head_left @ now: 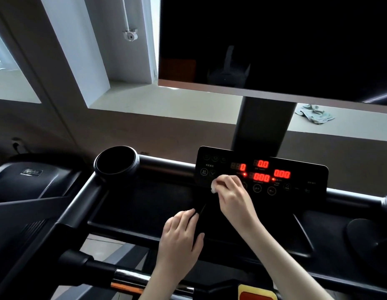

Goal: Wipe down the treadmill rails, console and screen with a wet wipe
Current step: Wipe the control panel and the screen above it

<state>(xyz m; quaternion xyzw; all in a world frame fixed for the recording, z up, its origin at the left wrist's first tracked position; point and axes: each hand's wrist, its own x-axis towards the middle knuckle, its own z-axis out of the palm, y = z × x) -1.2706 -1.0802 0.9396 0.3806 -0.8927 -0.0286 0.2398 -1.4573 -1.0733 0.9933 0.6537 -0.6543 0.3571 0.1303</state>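
- The right hand pinches a bunched white wet wipe between curled fingers and thumb and presses it onto the console.
- The wipe contacts the lower left part of the console face, just below the left red readout and beside the round buttons at that end.
- The left hand lies on the dark tray below the console. Its fingers are fairly straight and side by side, its thumb is set apart, and it holds nothing visible.
- The long axis of the console runs left to right across the view. Most of its face lies to the right of the wipe.
- Judgement: the next stroke should travel rightward along that axis. The right hand is the nearer hand and already carries the wipe.
- The screen stands above and beyond the console on a central post. It is dark, and reaching it calls for an upward, forward extension of the right arm.
- The left rail runs from the cup holder down toward the person, well apart from the wipe and on the left hand's side.
- Judgement: the lit console may respond to pressure, so the buttons call for a light pass.
- A crumpled cloth lies on the sill behind the post.
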